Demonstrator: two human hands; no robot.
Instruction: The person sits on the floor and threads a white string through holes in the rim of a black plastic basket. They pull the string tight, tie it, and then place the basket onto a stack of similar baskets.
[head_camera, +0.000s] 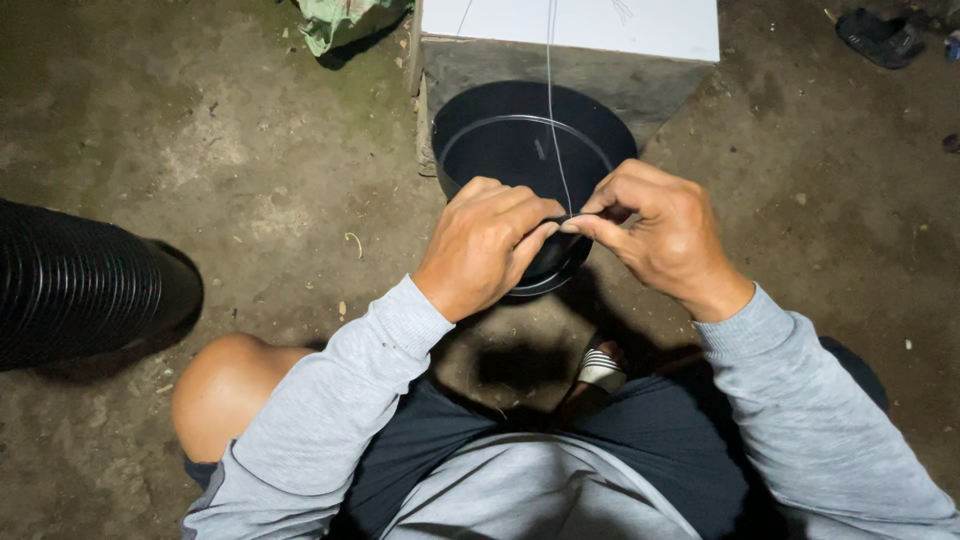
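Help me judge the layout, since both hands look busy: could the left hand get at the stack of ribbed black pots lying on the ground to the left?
Probably yes. The left hand pinches a thin line over the black pot, and only open dirt floor lies between it and the ribbed stack.

Single head-worn view, looking steeply down, close over both hands (575, 240), lap, dirt floor (250, 170)

Head view: left hand (487, 245) and right hand (655, 232) pinch a thin wire (552, 120) together at the near rim of a black round pot (500, 140), resting against a concrete block (650, 80) on the dirt floor (250, 180).
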